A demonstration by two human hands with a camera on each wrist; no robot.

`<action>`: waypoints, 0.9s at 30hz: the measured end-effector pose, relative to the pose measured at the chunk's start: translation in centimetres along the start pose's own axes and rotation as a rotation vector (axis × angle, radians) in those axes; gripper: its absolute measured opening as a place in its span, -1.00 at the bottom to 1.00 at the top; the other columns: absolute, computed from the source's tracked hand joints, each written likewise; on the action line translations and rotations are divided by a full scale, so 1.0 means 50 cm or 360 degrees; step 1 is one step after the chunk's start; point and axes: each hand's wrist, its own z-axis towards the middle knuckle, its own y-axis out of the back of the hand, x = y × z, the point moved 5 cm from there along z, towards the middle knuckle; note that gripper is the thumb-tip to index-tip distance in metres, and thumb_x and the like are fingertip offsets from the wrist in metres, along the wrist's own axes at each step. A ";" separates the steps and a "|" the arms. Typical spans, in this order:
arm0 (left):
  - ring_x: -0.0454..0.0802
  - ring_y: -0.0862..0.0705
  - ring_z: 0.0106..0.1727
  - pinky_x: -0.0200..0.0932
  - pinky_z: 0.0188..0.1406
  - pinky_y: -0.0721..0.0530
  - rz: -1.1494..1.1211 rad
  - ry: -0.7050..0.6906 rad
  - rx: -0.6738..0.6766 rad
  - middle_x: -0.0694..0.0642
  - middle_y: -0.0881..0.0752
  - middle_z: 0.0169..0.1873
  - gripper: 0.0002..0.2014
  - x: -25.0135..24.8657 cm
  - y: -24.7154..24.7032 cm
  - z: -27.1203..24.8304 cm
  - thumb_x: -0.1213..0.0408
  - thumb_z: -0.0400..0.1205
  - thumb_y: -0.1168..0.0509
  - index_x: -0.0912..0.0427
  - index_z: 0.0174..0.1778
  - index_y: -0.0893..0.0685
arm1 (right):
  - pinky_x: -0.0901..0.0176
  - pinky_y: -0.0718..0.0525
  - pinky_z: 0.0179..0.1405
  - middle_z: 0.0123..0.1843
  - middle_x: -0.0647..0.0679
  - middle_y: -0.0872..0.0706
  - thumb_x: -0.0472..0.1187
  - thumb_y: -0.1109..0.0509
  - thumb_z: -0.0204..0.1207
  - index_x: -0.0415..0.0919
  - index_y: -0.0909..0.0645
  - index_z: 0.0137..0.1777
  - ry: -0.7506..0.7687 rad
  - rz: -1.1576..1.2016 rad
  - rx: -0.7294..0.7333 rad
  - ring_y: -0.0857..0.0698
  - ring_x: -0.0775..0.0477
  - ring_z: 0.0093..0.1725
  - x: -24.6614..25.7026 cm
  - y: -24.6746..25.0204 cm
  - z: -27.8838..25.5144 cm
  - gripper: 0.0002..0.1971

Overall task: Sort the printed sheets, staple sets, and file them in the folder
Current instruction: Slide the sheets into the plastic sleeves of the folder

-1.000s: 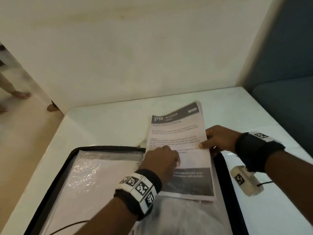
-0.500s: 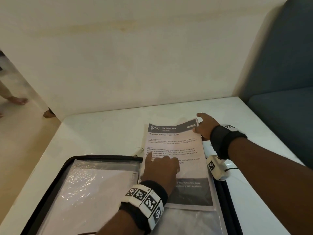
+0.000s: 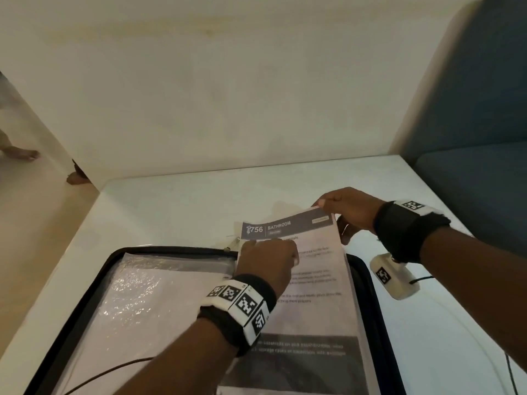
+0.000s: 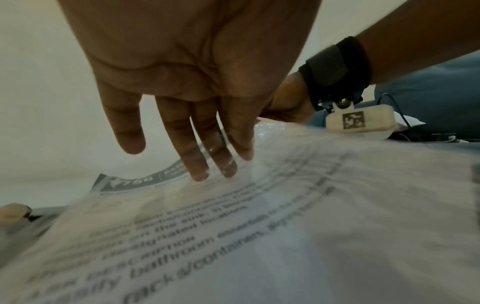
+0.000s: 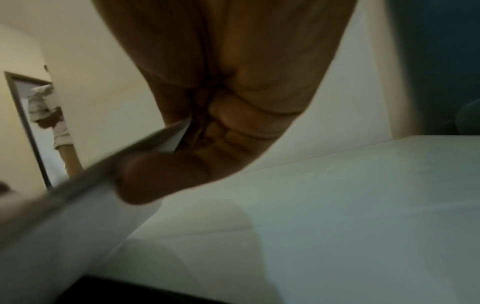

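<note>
Sheet over folder.
Our right hand (image 3: 349, 212) pinches the printed sheet's (image 3: 310, 269) far corner; our left hand (image 3: 266, 260) presses it, fingers straight, over the folder (image 3: 94, 280).

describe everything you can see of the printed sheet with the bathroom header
The printed sheet is white paper with a dark grey header band reading "756 BATHROOM", blocks of small text and a second dark band near its bottom. It lies over the right half of the open black folder, its top end reaching past the folder's rim onto the white table. The right hand pinches its top right corner, which is lifted. The left hand rests its fingers on the upper part.
</note>
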 end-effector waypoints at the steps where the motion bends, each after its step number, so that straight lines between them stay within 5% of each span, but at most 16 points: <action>1: -0.03 -0.70 -0.04 0.09 0.33 -0.53 -0.0001 -0.0014 0.0021 -0.07 -0.76 -0.07 -0.89 -0.004 -0.001 0.000 0.16 0.69 -0.23 -0.07 -0.01 -0.67 | -0.06 -0.81 -0.33 -0.05 -0.26 -0.78 -0.21 -0.25 0.70 -0.26 -0.67 0.17 -0.0017 -0.0025 -0.0052 -0.81 -0.25 -0.21 -0.004 -0.003 0.003 -0.79; 5: 0.01 -0.71 0.01 0.04 0.23 -0.63 -0.0008 -0.0009 0.0090 -0.02 -0.75 0.01 -0.86 -0.012 -0.007 -0.004 0.16 0.69 -0.20 -0.04 0.03 -0.67 | 0.06 -0.82 -0.32 0.00 -0.19 -0.77 -0.42 -0.32 0.58 -0.24 -0.71 0.19 0.0017 -0.0333 -0.0173 -0.82 -0.18 -0.17 -0.007 -0.015 0.013 -0.75; 10: 0.03 -0.69 -0.12 -0.01 -0.03 -0.71 0.0008 -0.0047 -0.0034 0.02 -0.68 -0.04 -0.89 -0.005 -0.002 0.006 0.21 0.67 -0.25 0.01 0.02 -0.67 | 0.04 -0.84 -0.20 -0.16 -0.20 -0.83 -0.46 -0.37 0.50 -0.29 -0.79 0.05 0.0055 -0.0386 0.0087 -0.84 -0.12 -0.26 0.017 -0.033 -0.024 -0.78; 15: 0.02 -0.62 -0.03 0.01 0.01 -0.68 -0.0017 -0.0151 -0.0035 -0.01 -0.59 0.04 -0.86 -0.014 -0.005 0.011 0.28 0.64 -0.25 0.03 0.04 -0.68 | 0.45 -0.60 -0.26 -0.39 0.27 -0.76 -0.29 -0.39 0.47 -0.15 -0.84 -0.04 0.0225 -0.0723 0.0238 -0.65 0.34 -0.40 0.022 -0.071 -0.068 -0.80; 18: 0.02 -0.65 -0.12 0.03 0.01 -0.66 -0.0020 -0.0093 0.0043 -0.02 -0.66 -0.11 -0.88 -0.009 -0.008 0.009 0.25 0.67 -0.17 -0.01 -0.03 -0.61 | 0.18 -0.64 0.11 -0.07 0.13 -0.78 -0.13 -0.30 0.61 -0.11 -0.79 0.09 0.0236 -0.0726 0.0208 -0.68 0.18 -0.07 0.018 -0.078 -0.077 -0.76; 21: 0.00 -0.66 -0.15 -0.03 0.03 -0.63 0.0012 -0.0116 0.0026 -0.06 -0.68 -0.14 -0.92 -0.009 -0.009 0.010 0.21 0.68 -0.19 -0.04 -0.02 -0.58 | 0.23 -0.61 -0.04 -0.12 0.16 -0.72 0.11 -0.45 0.50 -0.04 -0.72 0.10 0.0264 -0.0958 0.0280 -0.67 0.09 -0.09 0.005 -0.083 -0.087 -0.70; 27: -0.05 -0.64 -0.18 -0.16 -0.13 -0.49 -0.0134 -0.0099 0.0155 -0.15 -0.63 -0.29 -0.85 -0.005 -0.025 0.009 0.21 0.70 -0.14 -0.11 -0.15 -0.50 | 0.26 -0.64 0.02 -0.04 0.06 -0.82 -0.11 -0.51 0.43 -0.01 -0.81 0.01 0.0266 -0.1082 0.0402 -0.70 0.11 -0.09 -0.017 -0.106 -0.097 -0.83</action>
